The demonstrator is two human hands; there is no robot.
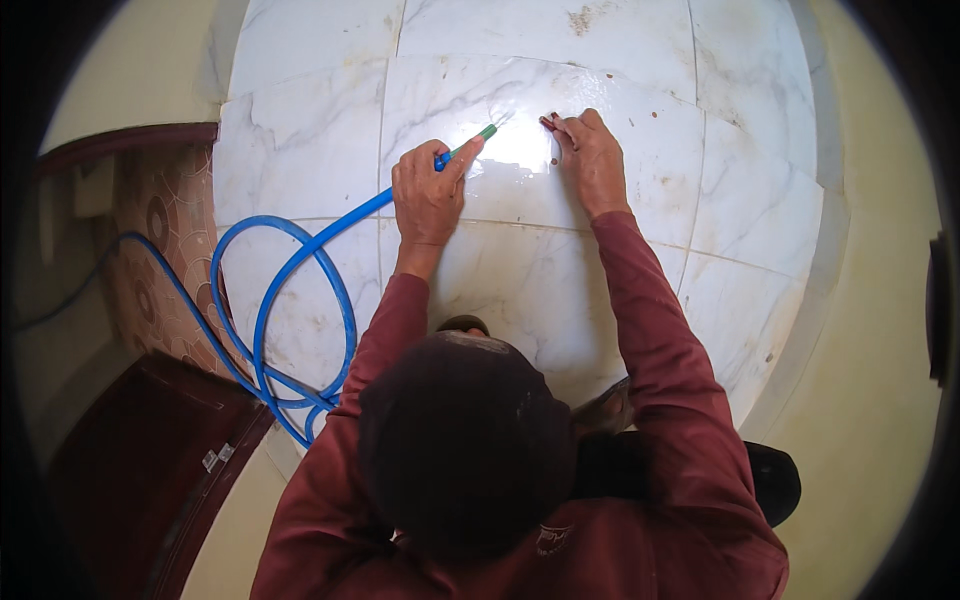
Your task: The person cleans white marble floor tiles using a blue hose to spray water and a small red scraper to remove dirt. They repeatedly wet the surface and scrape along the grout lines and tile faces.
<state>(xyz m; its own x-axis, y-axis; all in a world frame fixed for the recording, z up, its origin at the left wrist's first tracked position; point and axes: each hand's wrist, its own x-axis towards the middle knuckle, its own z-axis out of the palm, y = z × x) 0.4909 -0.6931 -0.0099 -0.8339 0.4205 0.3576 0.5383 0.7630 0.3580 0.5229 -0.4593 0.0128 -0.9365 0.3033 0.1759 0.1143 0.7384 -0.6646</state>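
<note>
My left hand is wrapped round a blue hose near its end. A short green tip sticks out past my thumb, and a thin clear trickle of water seems to come from it onto the wet white tile. Off to the right, my right hand is closed, with fingertips pinching a small dark-red thing with two stubby ends. Its kind is too small to make out, and part of it is hidden by the fingers. The hose tip and this red thing are apart, both low over the tiles.
Marble-patterned floor tiles have several small brown bits on them. The hose lies in loops at the left and runs out through a doorway with brown patterned flooring. A dark red door stands lower left. Pale walls bound the room.
</note>
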